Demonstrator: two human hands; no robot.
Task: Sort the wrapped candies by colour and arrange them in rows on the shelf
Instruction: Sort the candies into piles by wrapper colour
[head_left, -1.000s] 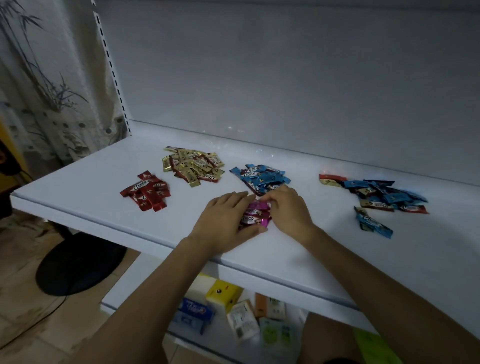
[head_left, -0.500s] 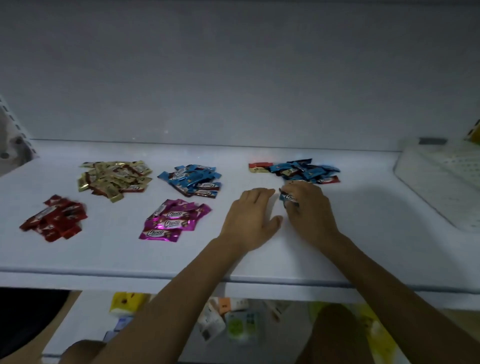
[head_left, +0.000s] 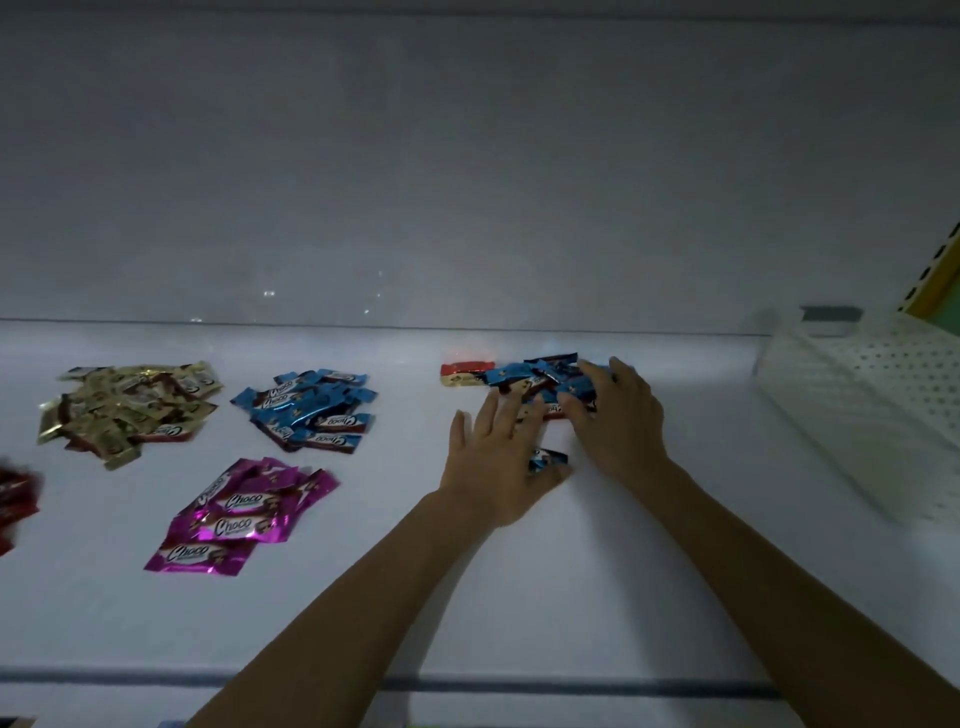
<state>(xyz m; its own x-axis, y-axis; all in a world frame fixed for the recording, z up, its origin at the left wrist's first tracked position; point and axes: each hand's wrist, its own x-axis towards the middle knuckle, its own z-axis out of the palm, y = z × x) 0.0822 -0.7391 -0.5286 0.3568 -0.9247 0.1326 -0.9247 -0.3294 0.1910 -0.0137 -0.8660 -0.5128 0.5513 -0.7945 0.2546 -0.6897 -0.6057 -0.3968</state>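
Observation:
On the white shelf (head_left: 571, 597) lie sorted heaps of wrapped candies: gold (head_left: 127, 405), blue (head_left: 309, 410), pink (head_left: 244, 514) and red (head_left: 13, 499) at the left edge. A mixed pile (head_left: 524, 376), mostly blue with one red candy (head_left: 465, 370), lies at the back right. My left hand (head_left: 496, 467) lies flat with straight fingers at the pile's near edge, a blue candy (head_left: 548, 460) beside its thumb. My right hand (head_left: 618, 415) rests on the pile with fingers spread over the candies.
A white perforated basket (head_left: 872, 410) stands at the right end of the shelf. The shelf's back wall (head_left: 467, 182) rises just behind the piles. The shelf's front edge (head_left: 571, 686) runs across the bottom.
Both hands left the pink heap and moved right to the mixed pile. The right hand went from a single blue candy onto the pile; the view shifted right.

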